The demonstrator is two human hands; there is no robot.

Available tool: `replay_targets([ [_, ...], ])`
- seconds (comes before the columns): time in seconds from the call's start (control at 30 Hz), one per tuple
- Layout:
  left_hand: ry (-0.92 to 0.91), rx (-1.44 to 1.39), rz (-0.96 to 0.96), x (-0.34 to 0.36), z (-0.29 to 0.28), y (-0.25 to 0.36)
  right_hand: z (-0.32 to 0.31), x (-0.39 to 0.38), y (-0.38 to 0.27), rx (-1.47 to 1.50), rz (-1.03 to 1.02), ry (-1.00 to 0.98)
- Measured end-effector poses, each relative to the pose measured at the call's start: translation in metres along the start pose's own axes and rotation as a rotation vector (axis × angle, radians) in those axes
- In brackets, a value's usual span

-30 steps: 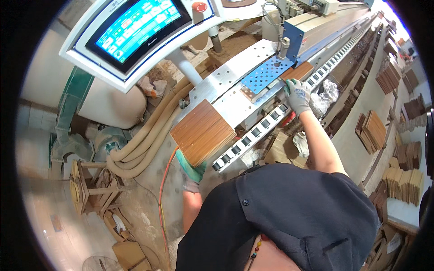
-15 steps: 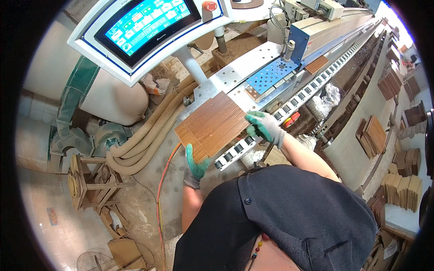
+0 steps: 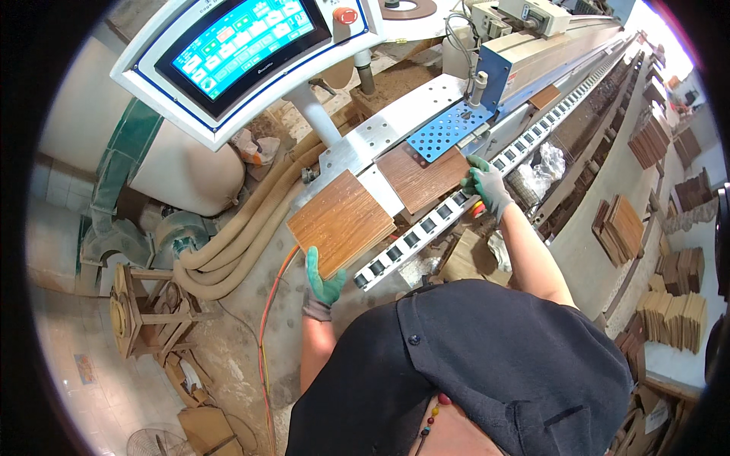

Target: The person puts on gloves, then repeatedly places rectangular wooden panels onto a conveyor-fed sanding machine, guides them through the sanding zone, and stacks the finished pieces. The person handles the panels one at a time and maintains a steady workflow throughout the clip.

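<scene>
My left hand (image 3: 325, 281), in a green and grey glove, grips the near edge of a small stack of brown wooden boards (image 3: 340, 223), its thumb along the edge and the other fingers partly hidden below. A separate brown wooden board (image 3: 420, 181) lies flat on the machine's metal bed, its far edge under a blue perforated plate (image 3: 449, 134). At that board's right end is my right hand (image 3: 487, 184), gloved alike, with its fingers closed on the edge. The board reaches toward the roller track (image 3: 427, 226) along the bed.
A control panel (image 3: 243, 49) on a post stands at the upper left, over thick hoses (image 3: 228, 258). Farther along the machine lies another brown board piece (image 3: 544, 96). To the right, a long grey conveyor (image 3: 582, 228) carries several boards (image 3: 620, 228), with more stacks (image 3: 673, 319) beyond.
My right hand has moved right and away from me, sliding the top board off the stack and under the blue plate. My left hand stays at the stack, which has shifted slightly.
</scene>
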State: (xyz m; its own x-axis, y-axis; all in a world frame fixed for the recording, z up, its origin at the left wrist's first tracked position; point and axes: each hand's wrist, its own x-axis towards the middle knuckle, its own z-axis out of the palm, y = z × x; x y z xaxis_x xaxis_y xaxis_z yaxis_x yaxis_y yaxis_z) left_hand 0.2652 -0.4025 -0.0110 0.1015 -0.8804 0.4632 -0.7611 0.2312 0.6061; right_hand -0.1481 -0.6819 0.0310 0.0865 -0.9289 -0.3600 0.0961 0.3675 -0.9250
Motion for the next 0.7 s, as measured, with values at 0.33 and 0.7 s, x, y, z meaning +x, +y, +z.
replay_targets([
  [0.33, 0.002, -0.153, -0.102, -0.004, 0.011, -0.014, 0.076, -0.090, -0.002, -1.391, -0.870, -0.133],
  [0.7, 0.044, -0.585, -0.369, -0.016, 0.026, -0.036, 0.101, -0.094, 0.012, -1.490, -0.949, -0.128],
])
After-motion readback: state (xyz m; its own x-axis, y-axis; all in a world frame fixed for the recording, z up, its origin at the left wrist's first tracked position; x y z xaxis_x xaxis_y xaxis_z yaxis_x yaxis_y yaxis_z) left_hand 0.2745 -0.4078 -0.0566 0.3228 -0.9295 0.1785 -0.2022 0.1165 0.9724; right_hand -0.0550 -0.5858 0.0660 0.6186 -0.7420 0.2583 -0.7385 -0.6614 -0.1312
